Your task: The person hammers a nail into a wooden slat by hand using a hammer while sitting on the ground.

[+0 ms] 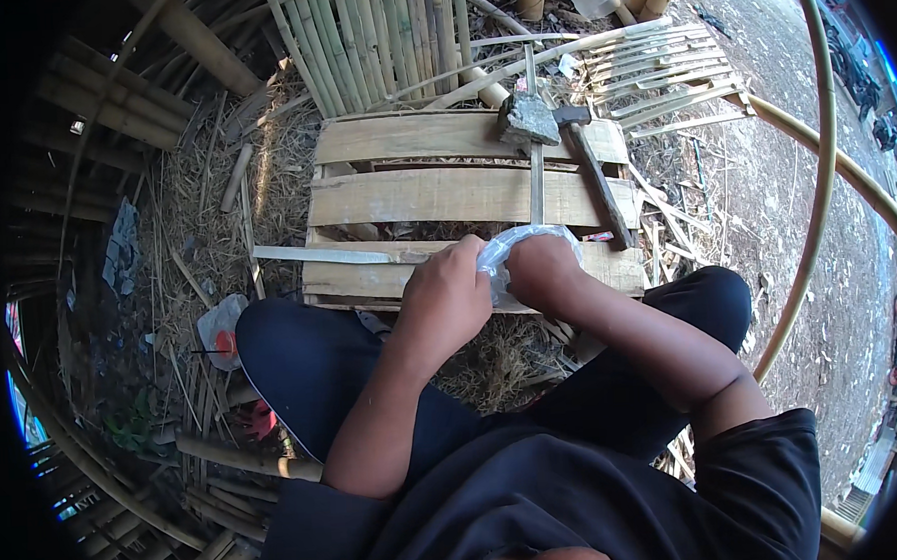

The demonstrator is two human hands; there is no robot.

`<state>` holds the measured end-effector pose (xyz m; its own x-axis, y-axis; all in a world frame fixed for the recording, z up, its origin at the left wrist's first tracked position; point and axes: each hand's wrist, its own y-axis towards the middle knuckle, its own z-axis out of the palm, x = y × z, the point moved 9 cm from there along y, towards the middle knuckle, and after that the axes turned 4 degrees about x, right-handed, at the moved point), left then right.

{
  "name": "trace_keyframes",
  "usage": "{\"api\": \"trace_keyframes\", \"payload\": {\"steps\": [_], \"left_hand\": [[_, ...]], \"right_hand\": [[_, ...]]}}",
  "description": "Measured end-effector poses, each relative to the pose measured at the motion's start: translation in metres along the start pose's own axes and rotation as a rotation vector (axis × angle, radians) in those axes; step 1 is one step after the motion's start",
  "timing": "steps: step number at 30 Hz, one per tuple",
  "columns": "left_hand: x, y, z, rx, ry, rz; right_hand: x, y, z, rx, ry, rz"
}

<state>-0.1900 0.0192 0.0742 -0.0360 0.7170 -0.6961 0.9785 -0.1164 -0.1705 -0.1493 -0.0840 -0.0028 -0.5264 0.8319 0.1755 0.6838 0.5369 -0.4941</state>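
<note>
My left hand (pixel 450 288) is closed on the rim of a clear plastic bag (pixel 515 235), over the near slats of a low wooden bench (pixel 405 194). My right hand (pixel 541 269) reaches into the bag's mouth, and its fingers are hidden there. A long flat pale blade or strip (pixel 319 254) lies across the bench to the left of my left hand. Beyond my right hand, a grey block of stone or concrete (pixel 529 119) rests on a thin straight bar (pixel 537 186). Beside it lies a hammer (pixel 597 173) with a worn wooden handle.
Split bamboo slats (pixel 388 42) lean beyond the bench. A slatted bamboo piece (pixel 665 75) lies at the far right. A bamboo pole (pixel 815 194) curves down the right side. A plastic bag with something orange-red (pixel 225 340) sits by my left knee, among straw and bamboo scraps.
</note>
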Motion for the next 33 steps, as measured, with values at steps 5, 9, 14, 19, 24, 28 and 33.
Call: {"api": "trace_keyframes", "payload": {"steps": [5, 9, 14, 19, 24, 28, 33], "left_hand": [[-0.005, -0.007, 0.003, 0.025, -0.111, 0.036], [-0.004, -0.02, 0.029, 0.151, -0.556, 0.102], [0.004, -0.028, 0.047, 0.198, -1.014, -0.022], [0.014, -0.033, 0.05, 0.2, -1.143, -0.028], [0.015, -0.037, 0.051, 0.204, -1.431, -0.156], [0.013, -0.033, 0.039, 0.19, -1.437, -0.128], [0.026, -0.029, 0.026, 0.101, -1.273, -0.151]], "right_hand": [[0.006, -0.009, -0.004, 0.119, -0.074, 0.001], [0.012, -0.03, 0.006, 0.25, -0.214, -0.099], [0.014, -0.024, -0.006, 0.12, -0.077, -0.123], [0.028, -0.027, 0.001, 0.129, -0.061, -0.178], [0.032, -0.025, 0.001, 0.148, 0.031, -0.168], [0.025, -0.016, 0.006, 0.072, 0.027, -0.152], [0.026, -0.025, -0.029, -0.072, 0.025, -0.174]]}}
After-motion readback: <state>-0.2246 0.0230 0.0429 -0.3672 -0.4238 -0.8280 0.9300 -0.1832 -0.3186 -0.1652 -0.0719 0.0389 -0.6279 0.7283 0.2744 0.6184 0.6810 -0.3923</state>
